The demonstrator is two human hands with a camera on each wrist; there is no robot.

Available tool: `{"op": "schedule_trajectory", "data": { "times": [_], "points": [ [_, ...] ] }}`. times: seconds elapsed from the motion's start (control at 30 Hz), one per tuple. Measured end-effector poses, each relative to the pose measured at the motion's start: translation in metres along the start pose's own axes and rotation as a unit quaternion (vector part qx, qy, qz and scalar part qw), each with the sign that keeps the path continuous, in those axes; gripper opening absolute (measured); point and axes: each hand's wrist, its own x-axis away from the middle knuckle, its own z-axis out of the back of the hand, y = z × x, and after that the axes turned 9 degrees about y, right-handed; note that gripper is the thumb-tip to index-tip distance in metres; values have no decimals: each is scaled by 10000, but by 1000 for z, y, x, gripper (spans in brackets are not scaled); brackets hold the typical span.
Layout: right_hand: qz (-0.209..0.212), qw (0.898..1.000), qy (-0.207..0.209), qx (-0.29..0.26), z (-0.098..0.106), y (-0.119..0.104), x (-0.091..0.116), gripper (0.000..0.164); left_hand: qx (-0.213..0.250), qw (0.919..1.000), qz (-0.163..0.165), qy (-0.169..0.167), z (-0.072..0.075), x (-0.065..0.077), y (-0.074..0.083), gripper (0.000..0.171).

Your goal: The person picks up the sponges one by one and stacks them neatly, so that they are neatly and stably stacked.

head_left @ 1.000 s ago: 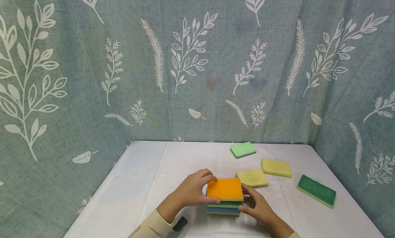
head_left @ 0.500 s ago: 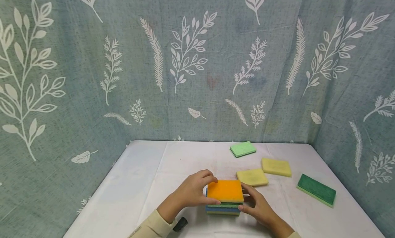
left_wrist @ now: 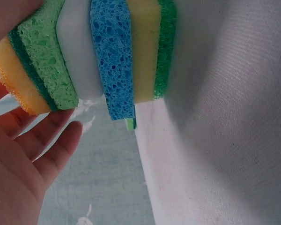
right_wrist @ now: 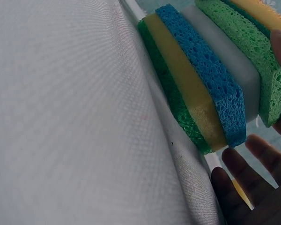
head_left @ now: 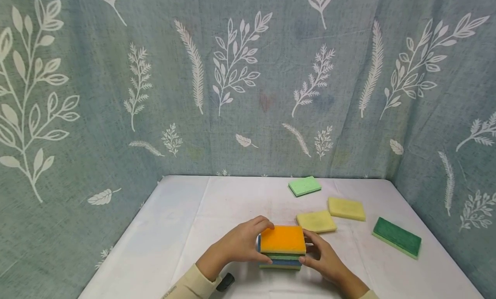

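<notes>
A stack of sponges stands near the table's front, an orange-topped sponge (head_left: 283, 239) uppermost. Below it in the left wrist view come a light green sponge (left_wrist: 49, 56) with a dark green scouring side, a white layer (left_wrist: 79, 51), a blue sponge (left_wrist: 113, 61) and a yellow sponge (left_wrist: 144, 51) on a green scouring pad (left_wrist: 165, 51). My left hand (head_left: 246, 241) holds the upper sponges from the left, thumb in front, fingers behind. From the right, my right hand (head_left: 325, 256) holds the stack between its thumb and fingers; its lower fingers are spread beside the blue sponge.
Behind the stack lie a yellow sponge (head_left: 316, 222), another yellow sponge (head_left: 346, 209) and a light green sponge (head_left: 304, 186). A dark green sponge (head_left: 397, 237) lies right. Patterned curtains (head_left: 248, 75) surround the white table (head_left: 182, 230). A small black object (head_left: 225, 282) shows by the left sleeve.
The left thumb has slid down and slightly left, from the orange sponge's front edge to a lower layer of the stack. The right hand stays nearly still.
</notes>
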Motion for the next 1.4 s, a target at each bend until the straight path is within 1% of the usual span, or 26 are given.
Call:
{"op": "schedule_trajectory", "data": {
  "times": [0.1, 0.3, 0.43, 0.57, 0.67, 0.73, 0.8, 0.9, 0.97, 1.07, 1.13, 1.2, 1.3, 1.4],
  "points": [
    [-24, 10000, -16, -47, 0, -1, -1, 64, 89, 9997, 125, -165, 0, -1, 0, 75],
    [-88, 9999, -50, -127, 1, 0, 0, 65, 141, 9993, 251, -249, 0, -2, 0, 74],
    [-43, 9999, -27, -110, 1, 1, -1, 64, 182, 9993, 245, -235, -2, -2, -2, 74],
    [70, 10000, -1, -50, 2, 4, -1, 66, 290, 9993, 204, -147, -4, -2, -6, 76],
    [202, 9998, -26, -79, 2, 5, -2, 67, 475, 9985, 244, -79, -6, 0, -9, 79],
    [255, 9996, -57, -141, 3, 6, -2, 68, 735, 9967, 329, -51, -6, 1, -10, 82],
    [290, 9994, -93, -171, 3, 6, -2, 69, 1079, 9931, 462, -20, -7, 2, -11, 84],
    [367, 9991, -126, -157, 6, 5, -3, 69, 1587, 9856, 574, 127, -8, 4, -14, 83],
    [642, 9979, -125, -9, 8, 5, -5, 68, 1834, 9806, 648, 261, -7, 5, -16, 81],
    [1172, 9928, -107, 201, 16, 4, -9, 62, 2129, 9730, 765, 454, -7, 7, -20, 76],
    [1348, 9901, -106, 389, 22, 4, -11, 57, 2327, 9674, 824, 571, -8, 10, -21, 72],
    [1287, 9899, -83, 588, 29, 4, -14, 51, 2543, 9608, 863, 696, -10, 11, -21, 68],
    [838, 9915, 97, 990, 39, 6, -20, 45, 2885, 9495, 873, 873, -14, 12, -21, 64],
    [613, 9864, 381, 1480, 49, 7, -27, 44, 3277, 9353, 947, 947, -18, 12, -20, 61]
  ]
}}
